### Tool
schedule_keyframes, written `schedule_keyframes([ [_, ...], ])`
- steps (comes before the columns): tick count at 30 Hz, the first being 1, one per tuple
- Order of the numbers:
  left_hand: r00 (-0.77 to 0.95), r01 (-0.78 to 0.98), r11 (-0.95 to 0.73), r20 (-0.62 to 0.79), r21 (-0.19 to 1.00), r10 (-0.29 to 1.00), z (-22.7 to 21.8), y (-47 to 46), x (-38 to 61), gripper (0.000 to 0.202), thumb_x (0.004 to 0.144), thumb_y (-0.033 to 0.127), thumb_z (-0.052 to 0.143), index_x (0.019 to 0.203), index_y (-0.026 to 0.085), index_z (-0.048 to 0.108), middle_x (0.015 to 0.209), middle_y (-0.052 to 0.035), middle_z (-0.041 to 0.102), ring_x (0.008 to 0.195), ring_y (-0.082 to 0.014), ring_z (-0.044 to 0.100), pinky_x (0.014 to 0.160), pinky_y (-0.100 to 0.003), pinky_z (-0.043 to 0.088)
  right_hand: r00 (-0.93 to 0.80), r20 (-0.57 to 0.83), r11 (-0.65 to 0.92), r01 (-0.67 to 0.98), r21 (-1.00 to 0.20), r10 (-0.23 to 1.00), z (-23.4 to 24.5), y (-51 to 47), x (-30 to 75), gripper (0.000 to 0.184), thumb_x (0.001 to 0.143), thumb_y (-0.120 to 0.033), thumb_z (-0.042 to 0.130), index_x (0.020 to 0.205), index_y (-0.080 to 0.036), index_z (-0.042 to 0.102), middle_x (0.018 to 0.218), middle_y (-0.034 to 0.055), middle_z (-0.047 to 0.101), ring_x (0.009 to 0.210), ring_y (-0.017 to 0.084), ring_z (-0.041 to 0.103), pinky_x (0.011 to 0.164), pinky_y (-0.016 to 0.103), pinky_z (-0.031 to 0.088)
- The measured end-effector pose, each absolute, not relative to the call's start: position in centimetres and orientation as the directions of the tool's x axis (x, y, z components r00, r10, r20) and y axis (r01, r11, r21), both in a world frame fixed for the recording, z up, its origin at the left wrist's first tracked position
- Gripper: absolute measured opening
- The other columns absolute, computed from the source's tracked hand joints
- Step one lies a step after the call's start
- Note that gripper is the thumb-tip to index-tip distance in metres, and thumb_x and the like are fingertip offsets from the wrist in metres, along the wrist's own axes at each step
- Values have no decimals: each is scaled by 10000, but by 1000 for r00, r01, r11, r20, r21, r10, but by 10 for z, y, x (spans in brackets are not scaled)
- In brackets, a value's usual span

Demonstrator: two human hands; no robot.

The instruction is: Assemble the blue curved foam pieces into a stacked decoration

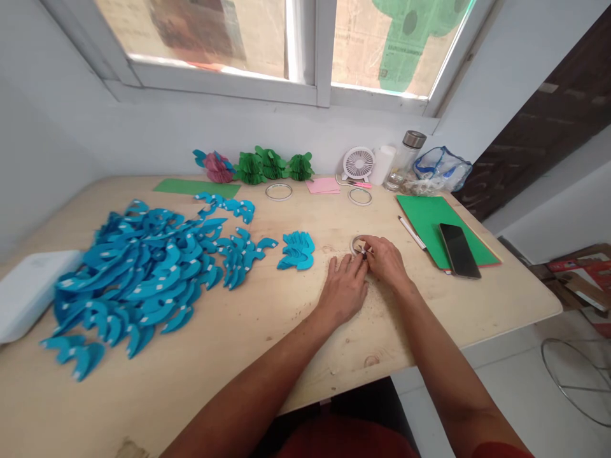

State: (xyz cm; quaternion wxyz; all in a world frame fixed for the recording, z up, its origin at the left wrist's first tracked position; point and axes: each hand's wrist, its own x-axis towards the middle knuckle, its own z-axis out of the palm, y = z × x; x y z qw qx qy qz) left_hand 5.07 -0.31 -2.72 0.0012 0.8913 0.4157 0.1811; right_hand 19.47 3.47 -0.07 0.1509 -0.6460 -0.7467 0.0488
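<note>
My left hand (344,291) lies on the wooden table with its fingers stretched out, the index fingertip close to my right hand (386,261). The fingers of my right hand are pinched together over a small dark and white thing too small to make out. Just beyond these fingers is a narrow roll of tape (353,246), partly hidden by them. Left of my hands sits a small stack of blue cut-paper pieces (296,250). Farther left spreads a large heap of blue paper pieces (143,261), many bearing small white squares.
Green paper flowers (273,164) and a pink-blue one (218,166) stand along the wall. Two more tape rolls, one by the pink paper (323,186), lie behind. A fan (359,164), bottle (405,162), pen (412,233), green sheets (422,219) and phone (459,251) are rightward.
</note>
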Motion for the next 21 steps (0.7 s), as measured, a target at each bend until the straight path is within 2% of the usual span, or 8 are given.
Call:
schedule_keyframes([
  [21,590,742,-652,312,155,745,-25,-4,51,438,876,308,371,1289,171,426,1379,-103,407,1225,-287,353,1004,-506,279,-98,119,132,938,-320,988,-6,39,196,455,743,-53,444,1160,-208,535,959,54,631,883,183,554,763,261,403],
])
